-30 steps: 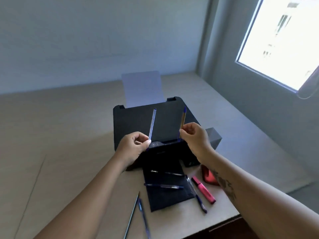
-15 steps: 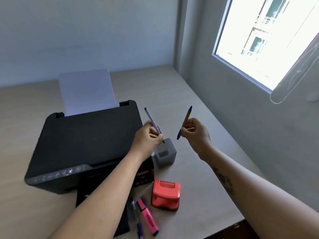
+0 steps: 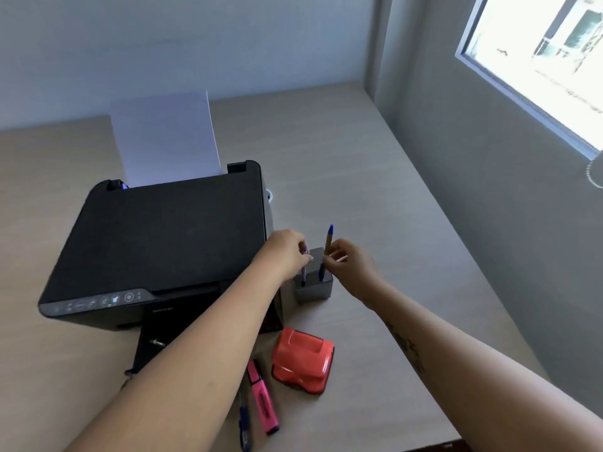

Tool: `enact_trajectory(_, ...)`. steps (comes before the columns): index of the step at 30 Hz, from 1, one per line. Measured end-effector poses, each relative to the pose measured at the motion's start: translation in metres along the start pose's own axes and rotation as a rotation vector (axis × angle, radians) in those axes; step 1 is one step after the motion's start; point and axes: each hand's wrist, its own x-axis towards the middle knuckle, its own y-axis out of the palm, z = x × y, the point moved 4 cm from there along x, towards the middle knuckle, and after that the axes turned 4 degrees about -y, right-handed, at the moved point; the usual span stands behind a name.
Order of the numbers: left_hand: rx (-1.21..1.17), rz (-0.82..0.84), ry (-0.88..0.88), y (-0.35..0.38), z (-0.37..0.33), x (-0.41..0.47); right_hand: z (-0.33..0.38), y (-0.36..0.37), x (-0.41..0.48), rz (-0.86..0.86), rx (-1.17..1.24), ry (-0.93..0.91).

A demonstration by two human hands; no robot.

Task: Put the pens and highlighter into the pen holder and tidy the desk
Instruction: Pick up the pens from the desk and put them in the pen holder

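A small grey square pen holder (image 3: pixel 315 290) stands on the desk just right of the printer. My left hand (image 3: pixel 288 252) grips a blue patterned pen (image 3: pixel 303 275) whose tip is down in the holder. My right hand (image 3: pixel 347 261) grips a brown pen with a blue cap (image 3: pixel 327 244), upright, its lower end also in the holder. A pink highlighter (image 3: pixel 262 401) and a dark blue pen (image 3: pixel 244 425) lie on the desk near the front edge, partly hidden under my left forearm.
A black printer (image 3: pixel 163 239) with white paper (image 3: pixel 163 135) in its rear feed fills the left of the desk; its black output tray (image 3: pixel 148 349) sticks out in front. A red hole punch (image 3: pixel 303 363) sits near the front. Wall and window are at right.
Both hands moved down to the pen holder and turned their pens upright, lowering the tips into it. The view shifted slightly left.
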Motion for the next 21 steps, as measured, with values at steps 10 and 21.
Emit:
enact_trajectory(10, 0.223, 0.081, 0.001, 0.004, -0.005, 0.014, -0.010, 0.008, 0.009, 0.044, -0.110, 0.003)
enact_trajectory(21, -0.127, -0.276, 0.136, -0.075, 0.033, -0.028, 0.047, -0.021, -0.002, -0.168, -0.002, -0.109)
